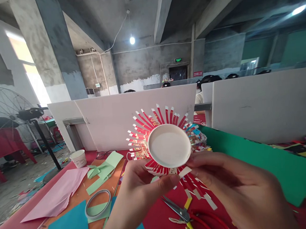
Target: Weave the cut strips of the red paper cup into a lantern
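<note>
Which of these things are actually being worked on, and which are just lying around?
In hand: fringed paper cup, gripped by left hand and right hand.

Lying about: scissors, tape roll, pink paper, whole white cup, glasses, green sheet, fan.

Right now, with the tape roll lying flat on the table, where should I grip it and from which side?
Grip the tape roll by its ring wall, coming straight down from above: fingers inside the open centre, thumb outside. It lies flat on a green paper sheet, hole facing up, so its low sides give little to pinch. The arc nearest the left hand seems easiest.
</note>
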Action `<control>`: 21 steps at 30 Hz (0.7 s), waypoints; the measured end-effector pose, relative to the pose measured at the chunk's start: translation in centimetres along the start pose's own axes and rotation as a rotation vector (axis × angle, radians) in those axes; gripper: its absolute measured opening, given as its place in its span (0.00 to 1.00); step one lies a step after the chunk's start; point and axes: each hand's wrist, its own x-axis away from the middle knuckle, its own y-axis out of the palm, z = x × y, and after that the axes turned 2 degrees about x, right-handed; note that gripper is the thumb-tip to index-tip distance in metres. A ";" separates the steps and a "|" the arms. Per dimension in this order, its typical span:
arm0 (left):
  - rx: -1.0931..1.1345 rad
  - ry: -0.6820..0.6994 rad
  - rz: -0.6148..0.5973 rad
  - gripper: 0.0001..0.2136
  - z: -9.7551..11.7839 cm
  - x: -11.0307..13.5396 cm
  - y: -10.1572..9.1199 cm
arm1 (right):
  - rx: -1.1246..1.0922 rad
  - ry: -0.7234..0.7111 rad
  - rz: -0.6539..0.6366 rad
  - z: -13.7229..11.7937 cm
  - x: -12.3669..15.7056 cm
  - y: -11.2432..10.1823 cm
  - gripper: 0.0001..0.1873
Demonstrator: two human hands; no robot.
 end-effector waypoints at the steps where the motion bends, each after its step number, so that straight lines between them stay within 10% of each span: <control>1: -0.007 -0.008 -0.003 0.05 0.1 0.0 0.0 | 0.000 0.003 -0.009 0.0 0.0 0.0 0.13; 12: -0.075 -0.001 0.031 0.07 -0.4 -0.1 -0.4 | -0.005 0.169 0.113 -0.5 0.3 0.7 0.05; 21: -0.143 0.159 0.000 0.09 -0.1 -0.4 0.2 | 0.173 -0.031 -0.005 -0.2 0.0 0.0 0.07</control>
